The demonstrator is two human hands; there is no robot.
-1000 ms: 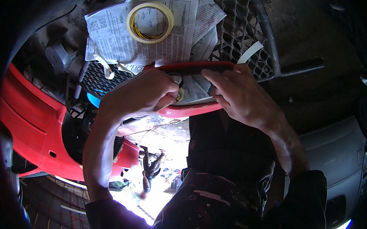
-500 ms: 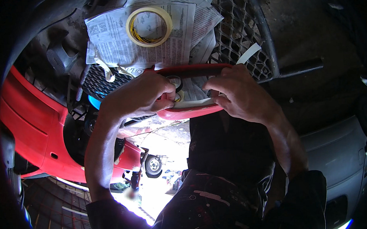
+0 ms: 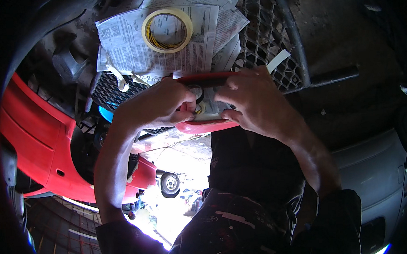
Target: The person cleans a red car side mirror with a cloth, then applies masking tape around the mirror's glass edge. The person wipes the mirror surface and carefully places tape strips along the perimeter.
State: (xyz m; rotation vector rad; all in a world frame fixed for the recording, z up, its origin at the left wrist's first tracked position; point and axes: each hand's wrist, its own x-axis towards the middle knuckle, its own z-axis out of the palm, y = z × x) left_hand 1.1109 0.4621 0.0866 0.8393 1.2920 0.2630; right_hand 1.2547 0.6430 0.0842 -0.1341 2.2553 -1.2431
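Note:
A red hollow shell, rounded like a vehicle trim or mirror housing, is held up in front of me. My left hand grips its left end, thumb and fingers closed over the near rim. Around its right side my right hand is closed, with thumb and forefinger bent at the inner edge of the opening. A pale strip of masking tape runs along the inside of the near rim between both hands. Deeper in the opening, a dark ring shape and a whitish surface show. The shell's right end is hidden by my right hand.
Beyond the shell, a roll of masking tape lies on newspaper sheets over a metal mesh rack. A loose tape strip hangs at the rack. Red vehicle bodywork stands left, a grey panel right.
My right hand has slid leftward along the shell's rim, toward my left hand, and covers more of the tape strip. My left hand has stayed nearly still.

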